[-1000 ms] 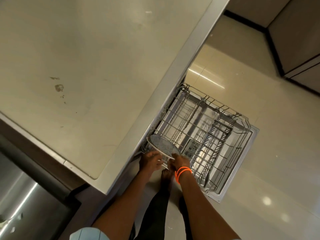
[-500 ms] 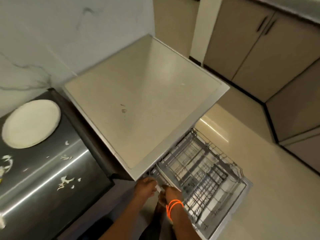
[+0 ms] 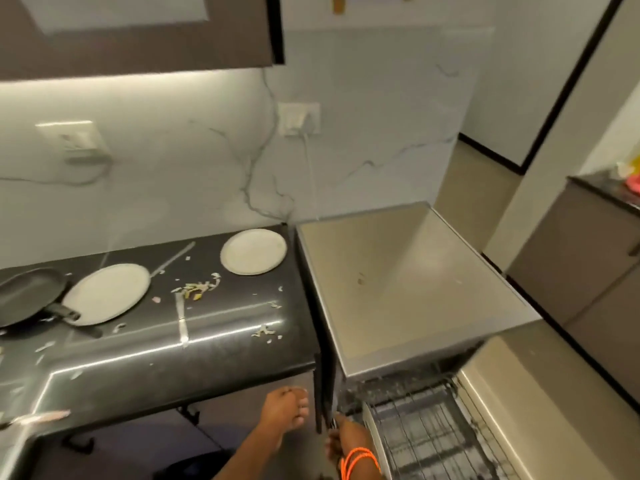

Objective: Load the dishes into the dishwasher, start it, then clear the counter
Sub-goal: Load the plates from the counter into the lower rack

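Note:
The dishwasher [image 3: 408, 282] stands right of the black counter [image 3: 207, 344], its wire rack [image 3: 440, 441] pulled out at the bottom. One grey plate [image 3: 371, 432] stands on edge at the rack's near left end. My right hand [image 3: 344, 439], with orange bangles, is against that plate's rim; its grip is hidden. My left hand [image 3: 287, 412] hangs free with relaxed fingers, apart from the plate. On the counter lie a white plate [image 3: 254, 251], a second white plate [image 3: 107, 293] and a black pan [image 3: 27, 296].
Food scraps [image 3: 199, 289] are scattered over the counter. A wall socket with a cord [image 3: 299, 119] sits above the dishwasher. Brown cabinets [image 3: 588, 278] line the right side, with beige floor [image 3: 540, 403] between them and the rack.
My head has lifted from the rack to the counter and wall. The plate went from both hands into the rack on edge, and my left hand came off it.

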Available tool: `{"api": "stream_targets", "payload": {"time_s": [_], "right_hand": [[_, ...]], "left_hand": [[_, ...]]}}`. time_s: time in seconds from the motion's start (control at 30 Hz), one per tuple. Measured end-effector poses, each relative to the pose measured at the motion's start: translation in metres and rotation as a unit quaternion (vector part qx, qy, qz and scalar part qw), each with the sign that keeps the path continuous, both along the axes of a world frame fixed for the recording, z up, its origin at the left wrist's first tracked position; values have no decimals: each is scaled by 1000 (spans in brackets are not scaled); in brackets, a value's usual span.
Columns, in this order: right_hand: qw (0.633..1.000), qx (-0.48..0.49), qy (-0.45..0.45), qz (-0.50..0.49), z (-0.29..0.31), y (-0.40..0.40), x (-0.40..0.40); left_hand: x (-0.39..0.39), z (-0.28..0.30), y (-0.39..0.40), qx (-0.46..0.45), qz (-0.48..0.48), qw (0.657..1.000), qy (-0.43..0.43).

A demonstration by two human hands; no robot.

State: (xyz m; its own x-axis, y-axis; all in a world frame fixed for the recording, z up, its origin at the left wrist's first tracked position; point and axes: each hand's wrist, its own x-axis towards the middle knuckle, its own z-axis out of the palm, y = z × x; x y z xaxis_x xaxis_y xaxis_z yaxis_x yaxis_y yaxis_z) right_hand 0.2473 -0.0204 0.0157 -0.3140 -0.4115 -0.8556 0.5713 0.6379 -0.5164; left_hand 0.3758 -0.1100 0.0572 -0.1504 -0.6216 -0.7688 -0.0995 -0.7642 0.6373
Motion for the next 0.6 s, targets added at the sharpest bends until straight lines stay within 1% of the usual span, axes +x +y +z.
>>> {"api": "stream_targets", "payload": {"time_s": [0.1,0.2,0.3,0.4,0.53,0.6], "right_hand": [[998,-17,12,55,17,-14,20],[991,-20,44,126,37,-33,44],[977,-21,74,201,51,-58,74],[955,-33,97,278,60,-86,117],[934,-65,121,331,71,-126,175],[933,-69,114,333,77,-144,203]], "left_hand": [[38,14,1,-25,50,998,18],[80,30,0,-63,105,992,26],[127,42,-3,-87,161,983,30],[180,46,-7,-88,217,972,29],[245,51,-27,-86,259,962,0],[271,56,-43,-97,259,961,-11]]}}
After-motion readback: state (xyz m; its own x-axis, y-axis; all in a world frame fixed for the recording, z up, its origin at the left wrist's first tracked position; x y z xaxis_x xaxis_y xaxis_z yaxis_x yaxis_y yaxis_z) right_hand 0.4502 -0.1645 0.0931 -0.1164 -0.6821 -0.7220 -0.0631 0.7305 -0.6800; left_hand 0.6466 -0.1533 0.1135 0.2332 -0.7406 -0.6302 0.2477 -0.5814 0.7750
